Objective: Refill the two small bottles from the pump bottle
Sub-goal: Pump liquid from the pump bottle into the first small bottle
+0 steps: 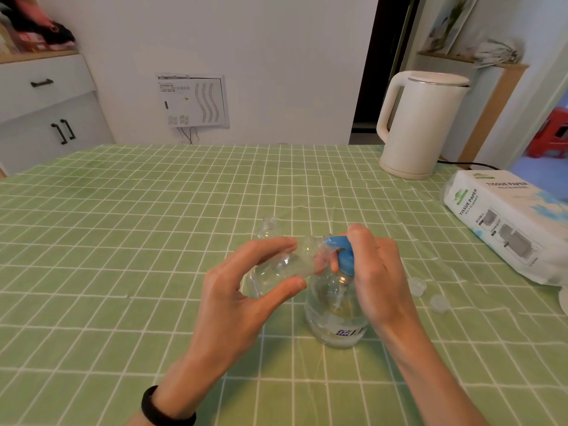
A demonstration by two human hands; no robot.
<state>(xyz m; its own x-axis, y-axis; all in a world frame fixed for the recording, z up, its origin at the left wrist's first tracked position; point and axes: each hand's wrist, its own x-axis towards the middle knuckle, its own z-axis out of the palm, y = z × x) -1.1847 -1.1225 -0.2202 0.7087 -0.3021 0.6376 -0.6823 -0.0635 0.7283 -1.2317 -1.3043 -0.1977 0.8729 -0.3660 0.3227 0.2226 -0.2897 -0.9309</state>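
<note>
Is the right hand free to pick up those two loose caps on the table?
Probably not yet: the right hand is pressing the pump bottle. The caps lie just beside it, with nothing between.

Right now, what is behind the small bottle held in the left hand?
A second small bottle stands on the tablecloth behind the held bottle, cap off. Only its neck and shoulder show; the left hand and held bottle cover the rest.

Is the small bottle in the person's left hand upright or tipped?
Tipped. The small bottle lies nearly sideways in the left hand, its open neck meeting the blue pump nozzle.
</note>
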